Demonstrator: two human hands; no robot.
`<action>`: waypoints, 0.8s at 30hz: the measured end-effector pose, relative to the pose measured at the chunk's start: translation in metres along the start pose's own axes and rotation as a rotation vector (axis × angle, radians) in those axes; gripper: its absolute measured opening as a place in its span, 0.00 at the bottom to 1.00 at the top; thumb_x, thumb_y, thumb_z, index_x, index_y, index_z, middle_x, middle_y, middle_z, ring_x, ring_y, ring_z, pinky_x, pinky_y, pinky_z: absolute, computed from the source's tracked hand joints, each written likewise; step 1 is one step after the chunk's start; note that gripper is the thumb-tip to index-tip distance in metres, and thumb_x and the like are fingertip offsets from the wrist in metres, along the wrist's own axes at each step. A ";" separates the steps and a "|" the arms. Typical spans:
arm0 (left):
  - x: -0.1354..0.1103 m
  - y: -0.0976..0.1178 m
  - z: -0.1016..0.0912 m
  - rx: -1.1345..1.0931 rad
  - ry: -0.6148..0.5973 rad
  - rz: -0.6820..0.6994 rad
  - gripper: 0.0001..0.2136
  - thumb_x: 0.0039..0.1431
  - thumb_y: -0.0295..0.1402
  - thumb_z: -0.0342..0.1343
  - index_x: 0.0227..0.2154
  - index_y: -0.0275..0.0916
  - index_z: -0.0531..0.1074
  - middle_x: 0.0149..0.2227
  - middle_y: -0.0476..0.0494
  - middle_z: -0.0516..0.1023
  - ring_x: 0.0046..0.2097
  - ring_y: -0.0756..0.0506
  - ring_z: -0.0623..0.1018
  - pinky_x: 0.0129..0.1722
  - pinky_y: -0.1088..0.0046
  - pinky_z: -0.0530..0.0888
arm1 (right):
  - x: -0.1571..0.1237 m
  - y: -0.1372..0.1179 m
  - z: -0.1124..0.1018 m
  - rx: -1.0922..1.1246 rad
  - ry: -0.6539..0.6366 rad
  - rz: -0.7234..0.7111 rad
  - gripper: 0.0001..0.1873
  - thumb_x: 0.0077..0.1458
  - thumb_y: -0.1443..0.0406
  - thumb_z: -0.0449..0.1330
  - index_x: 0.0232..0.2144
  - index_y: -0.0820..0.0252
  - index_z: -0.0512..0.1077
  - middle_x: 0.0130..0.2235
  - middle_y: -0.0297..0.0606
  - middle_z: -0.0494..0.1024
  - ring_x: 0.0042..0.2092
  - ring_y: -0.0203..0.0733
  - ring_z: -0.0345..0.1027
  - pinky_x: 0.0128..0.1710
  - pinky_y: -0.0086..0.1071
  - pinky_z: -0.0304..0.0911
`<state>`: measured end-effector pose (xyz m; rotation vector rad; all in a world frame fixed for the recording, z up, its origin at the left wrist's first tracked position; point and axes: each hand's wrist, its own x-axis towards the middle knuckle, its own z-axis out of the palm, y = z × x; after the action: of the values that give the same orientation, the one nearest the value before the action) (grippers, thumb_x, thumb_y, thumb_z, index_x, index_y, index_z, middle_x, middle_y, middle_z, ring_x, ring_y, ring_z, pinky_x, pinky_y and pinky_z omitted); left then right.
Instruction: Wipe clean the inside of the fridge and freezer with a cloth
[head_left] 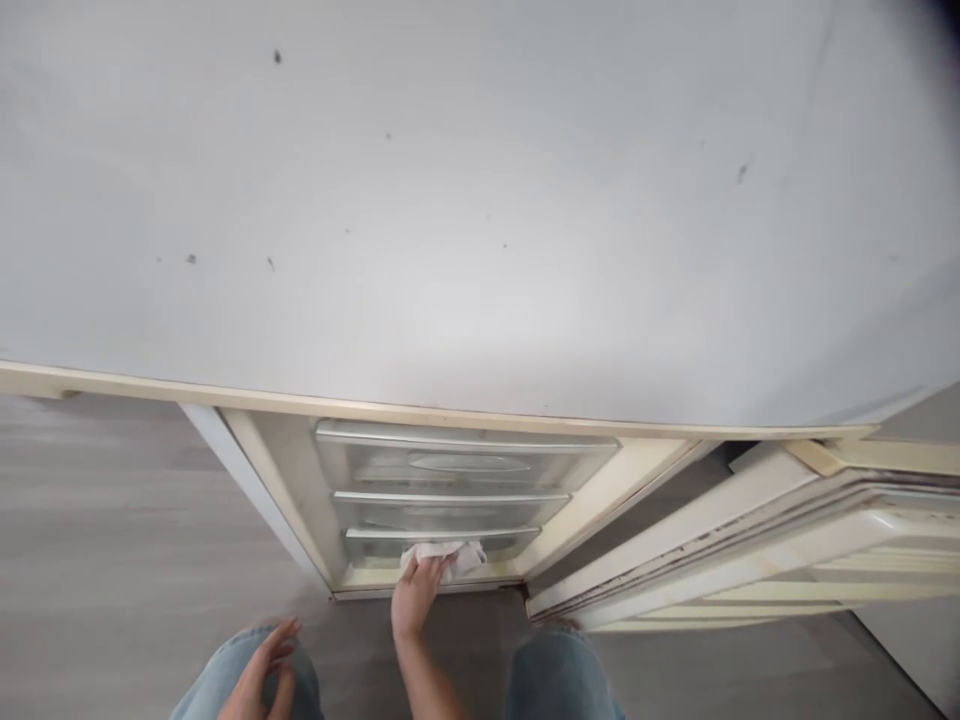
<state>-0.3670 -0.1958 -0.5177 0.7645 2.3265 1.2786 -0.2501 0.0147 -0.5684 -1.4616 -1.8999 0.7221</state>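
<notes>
I look down over the top of a white freezer [480, 200] whose door [720, 560] swings open to the right. Inside are three clear drawers [450, 495] stacked one above the other. My right hand [415, 592] reaches to the lowest drawer's front and is closed on a crumpled white cloth [459, 556], pressing it against the drawer by the cabinet's bottom sill. My left hand [262, 668] rests on my left knee, which is in blue jeans [225, 680], with its fingers loosely stretched and nothing in it.
The freezer top carries a few small dark specks [277, 57]. Grey wood-look flooring [112, 520] lies to the left and in front. The open door's inner shelves [885, 560] jut out at the right. My right knee [562, 675] is close to the door's bottom edge.
</notes>
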 end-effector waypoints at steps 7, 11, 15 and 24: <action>-0.003 0.006 -0.007 0.012 0.027 -0.003 0.22 0.47 0.45 0.57 0.47 0.48 0.71 0.47 0.44 0.81 0.46 0.37 0.81 0.38 0.61 0.80 | 0.009 0.048 -0.039 -0.226 -0.091 -0.036 0.27 0.60 0.67 0.42 0.54 0.76 0.68 0.63 0.61 0.61 0.68 0.62 0.44 0.65 0.58 0.42; -0.008 0.005 -0.008 0.064 0.060 0.038 0.20 0.50 0.45 0.54 0.46 0.46 0.72 0.44 0.44 0.83 0.44 0.38 0.82 0.43 0.59 0.80 | 0.011 0.057 -0.034 -0.265 -0.040 -0.038 0.28 0.61 0.66 0.41 0.57 0.80 0.66 0.64 0.63 0.59 0.68 0.63 0.44 0.64 0.58 0.45; -0.008 0.000 -0.006 0.139 0.048 0.063 0.19 0.54 0.43 0.50 0.47 0.43 0.72 0.42 0.43 0.82 0.43 0.40 0.82 0.43 0.61 0.80 | -0.014 0.046 0.006 -0.179 -0.088 -0.211 0.25 0.61 0.69 0.44 0.55 0.71 0.71 0.61 0.54 0.66 0.66 0.59 0.51 0.64 0.55 0.49; -0.008 0.022 -0.005 0.209 0.079 0.242 0.14 0.57 0.37 0.47 0.41 0.41 0.75 0.39 0.45 0.83 0.39 0.45 0.83 0.39 0.68 0.81 | -0.025 0.063 0.004 -0.183 -0.094 -0.640 0.25 0.61 0.69 0.50 0.59 0.62 0.67 0.60 0.46 0.69 0.63 0.53 0.60 0.59 0.47 0.62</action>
<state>-0.3574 -0.1944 -0.4958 1.1108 2.5207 1.1904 -0.2087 0.0055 -0.6216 -0.8308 -2.3724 0.3209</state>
